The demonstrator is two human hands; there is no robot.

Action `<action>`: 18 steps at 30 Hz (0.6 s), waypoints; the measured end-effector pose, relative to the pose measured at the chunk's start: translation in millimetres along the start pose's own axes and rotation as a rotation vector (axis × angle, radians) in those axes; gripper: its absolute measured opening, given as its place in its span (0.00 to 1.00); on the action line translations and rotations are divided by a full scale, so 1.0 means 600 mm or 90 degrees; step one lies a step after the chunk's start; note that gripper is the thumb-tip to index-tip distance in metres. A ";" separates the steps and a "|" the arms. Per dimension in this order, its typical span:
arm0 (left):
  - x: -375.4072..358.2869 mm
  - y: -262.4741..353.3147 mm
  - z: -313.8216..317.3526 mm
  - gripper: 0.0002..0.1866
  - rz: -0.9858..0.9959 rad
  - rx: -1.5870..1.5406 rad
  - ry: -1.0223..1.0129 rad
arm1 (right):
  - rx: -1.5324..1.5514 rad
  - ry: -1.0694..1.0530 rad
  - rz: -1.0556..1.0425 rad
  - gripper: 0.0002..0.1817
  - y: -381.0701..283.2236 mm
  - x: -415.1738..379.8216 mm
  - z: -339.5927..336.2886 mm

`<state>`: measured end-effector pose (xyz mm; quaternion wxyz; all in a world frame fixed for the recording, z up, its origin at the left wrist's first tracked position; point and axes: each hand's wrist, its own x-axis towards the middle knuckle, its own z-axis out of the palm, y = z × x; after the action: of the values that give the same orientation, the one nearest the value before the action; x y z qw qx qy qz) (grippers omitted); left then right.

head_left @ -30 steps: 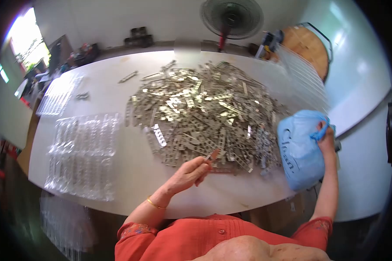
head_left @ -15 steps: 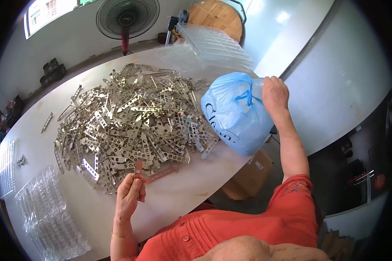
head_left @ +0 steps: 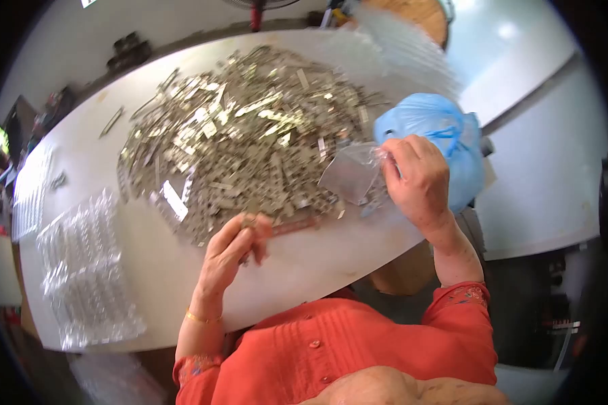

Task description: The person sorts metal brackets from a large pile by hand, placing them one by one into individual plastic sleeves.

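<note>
A small clear plastic bag (head_left: 350, 177) hangs from the pinched fingers of my right hand (head_left: 419, 179), over the right edge of a heap of perforated metal strips (head_left: 243, 135). Behind that hand is a knotted light-blue plastic bag (head_left: 434, 113), standing at the table edge. My left hand (head_left: 235, 248) is closed in front of the heap, its fingers curled round a metal strip that is blurred and mostly covered by them. Just beyond those fingers a reddish strip (head_left: 296, 226) lies on the table.
Clear ridged plastic trays (head_left: 88, 270) lie on the left of the white table (head_left: 317, 253), and more clear plastic sheets (head_left: 402, 57) at the back right. A lone strip (head_left: 111, 122) rests left of the heap. Below the right edge stands a cardboard box (head_left: 402, 273).
My right hand has come away from the blue bag with a clear plastic bag and moved over the heap's edge. The view has shifted, and the left hand's strip is less visible.
</note>
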<state>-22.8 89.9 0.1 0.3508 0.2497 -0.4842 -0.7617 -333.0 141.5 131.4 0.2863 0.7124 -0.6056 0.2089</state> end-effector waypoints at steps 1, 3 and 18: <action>0.001 0.001 -0.001 0.16 0.010 0.006 -0.006 | 0.073 -0.035 -0.008 0.11 -0.021 -0.002 0.020; 0.002 -0.007 -0.009 0.18 0.015 0.014 0.006 | 0.125 -0.033 -0.014 0.11 -0.059 -0.003 0.062; 0.007 0.011 -0.020 0.11 0.024 0.017 0.007 | 0.441 -0.052 0.005 0.24 -0.136 0.005 0.145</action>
<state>-15.1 77.8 0.8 0.3648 0.2494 -0.4970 -0.7468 -256.3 90.4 55.4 0.0025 0.7728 -0.5126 0.3743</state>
